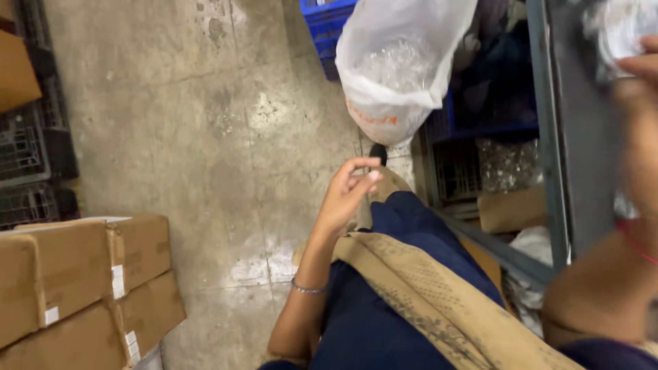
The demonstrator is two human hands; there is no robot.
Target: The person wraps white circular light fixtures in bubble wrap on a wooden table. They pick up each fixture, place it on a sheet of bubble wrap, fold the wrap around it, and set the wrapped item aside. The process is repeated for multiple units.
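Note:
My left hand (346, 195) hangs over the concrete floor (205, 137) beside my dark blue clothing, fingers loosely curled and holding nothing; a thin bangle circles its wrist. My right hand (641, 75) is raised at the far right, blurred, with its fingers closed on a clear crinkled plastic item (617, 27) by the grey metal rack (548, 137). A red thread is tied on that wrist. Ahead of the left hand, a white plastic bag (384, 103) gapes open with clear plastic pieces (397, 65) inside.
Stacked cardboard boxes (82, 281) sit at the lower left, and black wire crates (27, 157) line the left edge. Behind the bag are blue crates (325, 20). The rack's lower shelves hold clear packets (507, 164) and a brown box (510, 209).

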